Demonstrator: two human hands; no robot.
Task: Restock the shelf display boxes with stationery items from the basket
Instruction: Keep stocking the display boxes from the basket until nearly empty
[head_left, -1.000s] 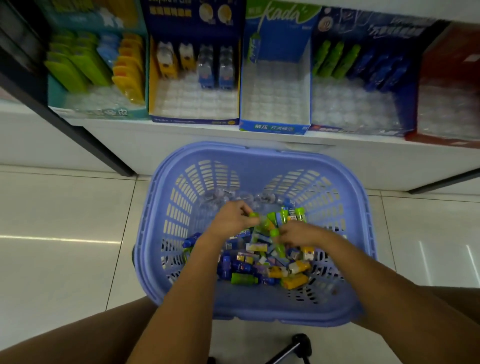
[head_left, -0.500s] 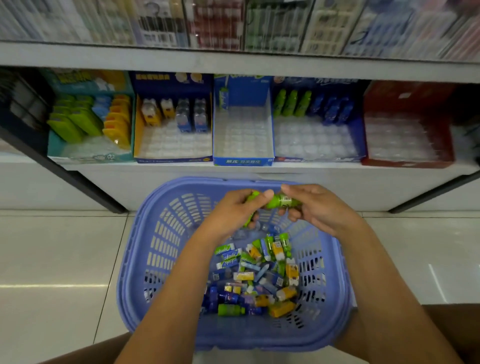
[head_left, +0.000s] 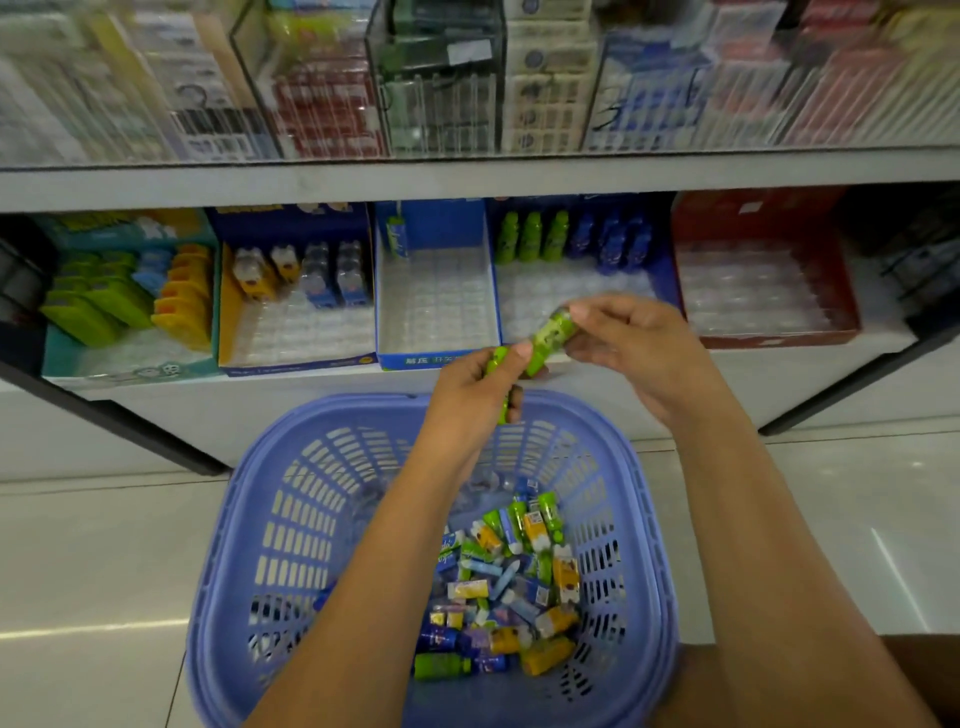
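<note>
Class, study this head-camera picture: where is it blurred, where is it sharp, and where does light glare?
Head view: upper shelf packets smear with blur; head view: basket and its stationery items look sharp; head view: pale streaks glare on the floor tiles.

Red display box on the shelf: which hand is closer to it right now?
Right. The right hand, pinching a green tube, is left of the red display box; the left hand, gripping a second green tube, is farther left above the basket.
</note>
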